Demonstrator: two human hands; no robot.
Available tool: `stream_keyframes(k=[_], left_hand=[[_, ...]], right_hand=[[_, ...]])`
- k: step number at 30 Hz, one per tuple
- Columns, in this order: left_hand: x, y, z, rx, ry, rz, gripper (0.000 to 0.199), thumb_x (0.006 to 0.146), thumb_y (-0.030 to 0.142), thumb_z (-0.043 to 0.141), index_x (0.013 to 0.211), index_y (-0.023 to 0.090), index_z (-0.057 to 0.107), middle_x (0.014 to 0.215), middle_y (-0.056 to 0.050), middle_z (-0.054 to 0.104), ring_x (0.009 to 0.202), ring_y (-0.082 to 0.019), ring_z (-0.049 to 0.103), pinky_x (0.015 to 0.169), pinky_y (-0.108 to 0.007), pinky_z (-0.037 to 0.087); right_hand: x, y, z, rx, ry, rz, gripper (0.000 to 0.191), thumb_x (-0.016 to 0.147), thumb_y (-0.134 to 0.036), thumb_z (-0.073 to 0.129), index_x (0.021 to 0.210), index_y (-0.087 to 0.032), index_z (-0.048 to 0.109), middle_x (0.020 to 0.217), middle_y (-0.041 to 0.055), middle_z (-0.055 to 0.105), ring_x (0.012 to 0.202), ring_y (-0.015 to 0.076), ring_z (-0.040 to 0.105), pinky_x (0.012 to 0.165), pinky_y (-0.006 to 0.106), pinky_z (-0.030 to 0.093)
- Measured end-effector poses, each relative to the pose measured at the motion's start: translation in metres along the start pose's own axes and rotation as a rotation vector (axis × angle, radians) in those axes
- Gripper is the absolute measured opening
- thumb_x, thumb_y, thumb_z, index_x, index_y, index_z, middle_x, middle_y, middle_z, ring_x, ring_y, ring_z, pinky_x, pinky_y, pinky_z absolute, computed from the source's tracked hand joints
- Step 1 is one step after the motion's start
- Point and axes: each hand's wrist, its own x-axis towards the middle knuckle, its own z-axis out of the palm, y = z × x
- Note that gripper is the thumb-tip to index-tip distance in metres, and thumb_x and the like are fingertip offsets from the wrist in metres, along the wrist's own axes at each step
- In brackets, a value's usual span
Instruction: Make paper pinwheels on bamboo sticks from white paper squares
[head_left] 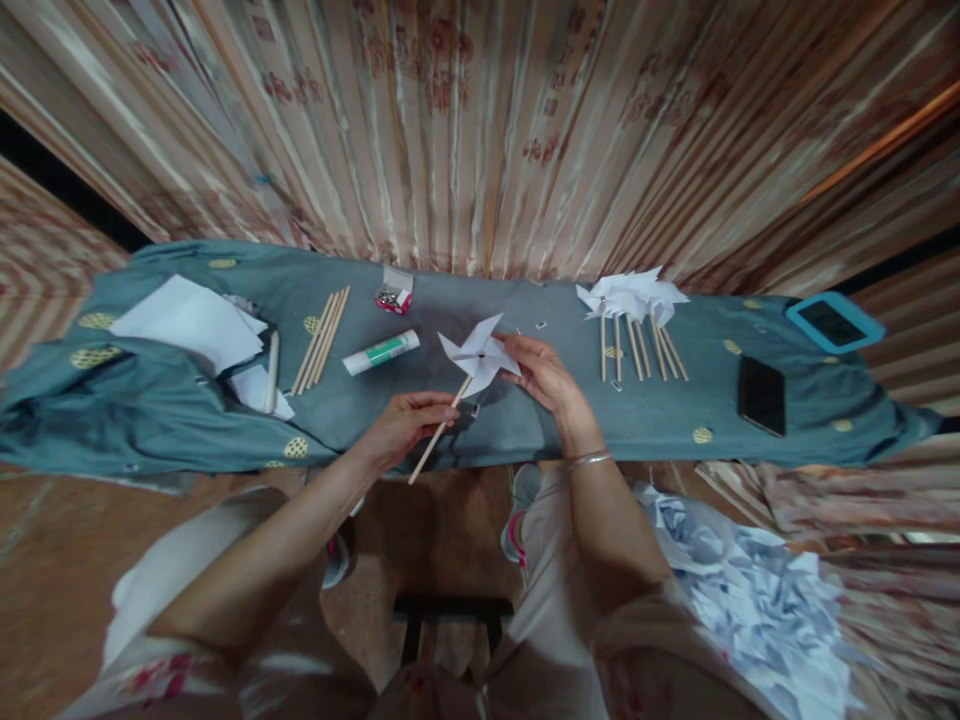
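A white paper pinwheel (480, 358) on a thin wooden stick (429, 452) is held up over the front middle of the table. My left hand (411, 422) pinches the stick a little below the paper blades. The fingers of my right hand (541, 372) are closed at the pinwheel's right-hand blades, partly behind the paper. A dark dot marks the pinwheel's centre. Left of it lies a glue stick (381, 353) with a green label. Behind the glue stick stands an open red box of small metal pins (393, 298).
Several bare wooden sticks (321, 340) and white paper sheets (187, 325) lie at the left, beside a white pen-like tool (272, 372). Several pinwheels (634, 297) lie at the right, near a black phone (761, 395) and a blue-framed device (835, 322). Paper scraps (765, 600) fill a floor bag.
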Motion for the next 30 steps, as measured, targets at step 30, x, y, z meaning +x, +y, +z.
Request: stream_keyframes(k=[30], left_hand=[[0.008, -0.006, 0.01, -0.019, 0.038, 0.095, 0.039, 0.045, 0.029, 0.092, 0.078, 0.014, 0.078, 0.071, -0.003, 0.073, 0.063, -0.01, 0.062, 0.071, -0.025, 0.05]], right_hand=[[0.002, 0.007, 0.014, 0.037, -0.004, 0.058, 0.036, 0.055, -0.033, 0.089, 0.082, -0.023, 0.068, 0.077, -0.0028, 0.072, 0.066, 0.0109, 0.067, 0.063, 0.022, 0.059]])
